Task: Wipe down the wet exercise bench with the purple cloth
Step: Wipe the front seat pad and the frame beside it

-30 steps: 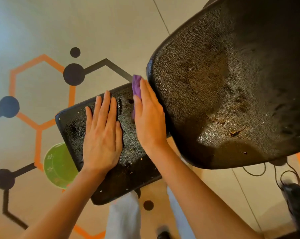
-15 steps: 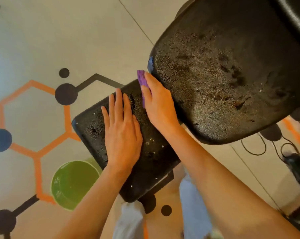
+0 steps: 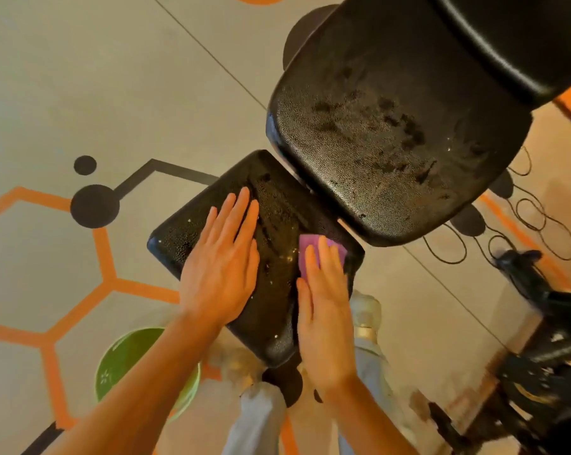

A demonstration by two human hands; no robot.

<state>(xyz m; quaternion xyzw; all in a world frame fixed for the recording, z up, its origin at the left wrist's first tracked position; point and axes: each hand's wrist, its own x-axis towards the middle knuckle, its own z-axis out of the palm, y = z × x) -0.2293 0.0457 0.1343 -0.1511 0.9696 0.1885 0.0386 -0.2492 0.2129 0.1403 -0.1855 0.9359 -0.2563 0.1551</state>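
The black exercise bench has a small seat pad (image 3: 277, 205) beaded with water drops and a larger back pad (image 3: 392, 133) with wet streaks beyond it. My left hand (image 3: 223, 264) lies flat, fingers straight, on the left part of the seat pad. My right hand (image 3: 325, 307) presses the purple cloth (image 3: 308, 246) flat against the right side of the seat pad with straight fingers. Most of the cloth is hidden under my fingers.
A green bucket (image 3: 123, 362) stands on the floor at lower left, partly behind my left forearm. Black cables (image 3: 527, 221) and dark gym equipment (image 3: 546, 356) lie to the right. My legs in light trousers (image 3: 261, 418) show below the seat pad.
My right hand slid the purple cloth from the far end of the seat pad, beside the back pad, toward me along its right side. My left hand stayed flat on the pad. The camera view shifted.
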